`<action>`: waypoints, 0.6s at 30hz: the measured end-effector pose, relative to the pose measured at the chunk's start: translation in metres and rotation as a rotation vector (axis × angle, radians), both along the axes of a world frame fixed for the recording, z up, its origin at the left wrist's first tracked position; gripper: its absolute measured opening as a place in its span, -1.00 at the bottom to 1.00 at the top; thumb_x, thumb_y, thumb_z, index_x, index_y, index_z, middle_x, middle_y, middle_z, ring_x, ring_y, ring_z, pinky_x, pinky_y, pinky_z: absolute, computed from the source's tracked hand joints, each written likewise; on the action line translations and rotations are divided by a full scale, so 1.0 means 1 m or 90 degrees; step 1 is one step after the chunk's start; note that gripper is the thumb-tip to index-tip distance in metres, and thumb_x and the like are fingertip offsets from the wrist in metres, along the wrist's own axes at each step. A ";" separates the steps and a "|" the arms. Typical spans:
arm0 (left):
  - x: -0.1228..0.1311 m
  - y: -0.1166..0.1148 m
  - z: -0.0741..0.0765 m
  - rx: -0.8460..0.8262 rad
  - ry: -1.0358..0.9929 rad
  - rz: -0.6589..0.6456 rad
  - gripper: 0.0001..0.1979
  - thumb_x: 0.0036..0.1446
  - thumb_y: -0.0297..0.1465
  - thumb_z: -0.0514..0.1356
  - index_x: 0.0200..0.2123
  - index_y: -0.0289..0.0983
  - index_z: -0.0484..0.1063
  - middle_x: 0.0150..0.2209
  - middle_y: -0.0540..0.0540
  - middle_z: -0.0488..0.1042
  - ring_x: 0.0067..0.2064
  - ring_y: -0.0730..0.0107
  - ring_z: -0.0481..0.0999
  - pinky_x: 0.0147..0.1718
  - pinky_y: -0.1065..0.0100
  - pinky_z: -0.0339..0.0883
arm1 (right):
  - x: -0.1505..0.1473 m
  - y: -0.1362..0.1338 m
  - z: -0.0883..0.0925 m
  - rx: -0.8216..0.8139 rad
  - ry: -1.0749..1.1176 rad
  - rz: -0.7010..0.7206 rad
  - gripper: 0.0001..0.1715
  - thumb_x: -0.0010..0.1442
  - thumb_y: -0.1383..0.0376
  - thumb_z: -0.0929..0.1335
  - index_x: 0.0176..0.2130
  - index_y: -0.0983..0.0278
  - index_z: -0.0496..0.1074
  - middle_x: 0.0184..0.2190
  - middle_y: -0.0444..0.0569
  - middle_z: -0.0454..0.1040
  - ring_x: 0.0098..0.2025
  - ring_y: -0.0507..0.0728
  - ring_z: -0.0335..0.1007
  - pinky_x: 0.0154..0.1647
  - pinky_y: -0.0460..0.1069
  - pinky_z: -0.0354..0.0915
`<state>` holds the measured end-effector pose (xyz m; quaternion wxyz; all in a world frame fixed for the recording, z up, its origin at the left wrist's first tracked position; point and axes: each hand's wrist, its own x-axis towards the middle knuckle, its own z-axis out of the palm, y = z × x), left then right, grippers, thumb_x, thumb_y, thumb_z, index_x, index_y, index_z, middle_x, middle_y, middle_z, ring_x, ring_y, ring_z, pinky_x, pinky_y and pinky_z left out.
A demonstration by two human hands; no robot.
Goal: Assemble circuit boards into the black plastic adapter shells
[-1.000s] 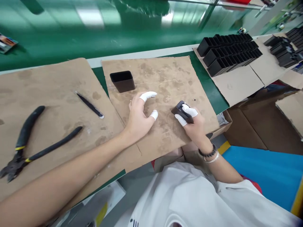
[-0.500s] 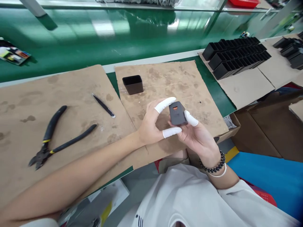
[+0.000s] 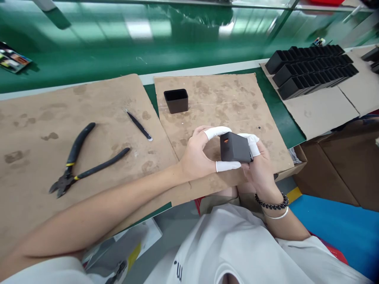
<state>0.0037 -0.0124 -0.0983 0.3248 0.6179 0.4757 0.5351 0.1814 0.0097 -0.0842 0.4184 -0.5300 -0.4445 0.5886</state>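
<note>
Between both hands I hold a black charger (image 3: 237, 149), a block-shaped housing with an orange USB port on its left end face. My left hand (image 3: 199, 154) grips it from the left, its white-capped thumb underneath and a white-capped finger along the top edge. My right hand (image 3: 260, 161) closes on its right end, white-capped fingertips at the top; part of that end is hidden. Behind my hands, an open black housing (image 3: 177, 103) stands on the cardboard sheet (image 3: 213, 88).
Diagonal cutters (image 3: 66, 181) with black handles and black tweezers (image 3: 139, 125) lie on the left cardboard. Rows of black housings (image 3: 310, 73) stand at the back right. A small circuit board (image 3: 12, 59) lies at the far left. Cardboard boxes (image 3: 331, 169) are on the right.
The charger has been turned so its long side now shows, with the port facing left. My right fingers have shifted to its right end. The camera view has moved slightly.
</note>
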 end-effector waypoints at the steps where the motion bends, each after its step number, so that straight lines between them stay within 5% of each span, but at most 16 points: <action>1: 0.001 0.000 0.001 -0.026 -0.042 -0.006 -0.31 -0.22 -0.17 0.60 0.02 -0.22 0.56 -0.01 -0.18 0.65 0.06 0.04 0.59 0.17 0.04 0.42 | 0.003 0.002 0.001 0.030 -0.026 0.004 -0.54 0.19 -0.20 0.44 -0.25 0.11 0.57 -0.40 -0.13 0.44 -0.53 -0.01 0.22 -0.69 -0.13 0.06; 6: 0.005 0.010 0.002 -0.238 -0.364 -0.079 -0.38 -0.22 -0.11 0.58 -0.11 -0.29 0.58 -0.06 -0.18 0.68 0.05 0.02 0.63 0.18 0.06 0.45 | 0.024 0.016 0.015 0.284 -0.183 0.108 -0.70 0.35 0.01 0.39 -0.17 0.11 0.66 -0.24 -0.07 0.64 -0.32 0.09 0.48 -0.37 -0.03 0.42; 9: 0.002 0.018 -0.003 -0.413 -0.549 -0.179 -0.47 -0.05 0.03 0.47 -0.22 -0.30 0.60 -0.16 -0.21 0.70 0.02 -0.03 0.66 0.21 0.01 0.44 | 0.035 0.031 0.021 0.473 -0.222 0.217 -0.71 0.42 0.16 0.35 0.03 0.04 0.63 -0.06 -0.06 0.65 -0.10 0.16 0.57 -0.04 0.09 0.50; 14: -0.002 0.025 -0.006 -0.565 -0.754 -0.160 -0.60 0.33 -0.09 0.21 -0.26 -0.34 0.59 -0.33 -0.20 0.67 -0.19 0.21 0.68 0.17 0.11 0.45 | 0.036 0.053 0.034 0.537 -0.235 0.402 -0.42 0.39 0.18 0.36 0.35 -0.05 0.33 0.46 -0.11 0.25 0.47 0.31 0.19 0.43 0.26 0.25; 16: 0.000 0.026 -0.005 -0.560 -0.779 -0.151 -0.62 0.37 -0.13 0.18 -0.26 -0.34 0.58 -0.33 -0.19 0.66 -0.23 0.26 0.66 0.15 0.14 0.43 | 0.027 0.066 0.044 0.567 -0.298 0.426 -0.22 0.31 0.14 0.44 0.42 -0.01 0.22 0.43 -0.04 0.29 0.39 0.35 0.33 0.34 0.26 0.36; 18: 0.000 0.029 -0.007 -0.542 -0.794 -0.174 -0.62 0.39 -0.15 0.15 -0.21 -0.34 0.59 -0.28 -0.20 0.66 -0.22 0.26 0.64 0.16 0.13 0.40 | 0.010 0.090 0.056 0.607 -0.392 0.472 -0.27 0.22 0.12 0.50 0.32 0.05 0.37 0.14 0.01 0.60 0.01 0.33 0.62 0.04 0.21 0.54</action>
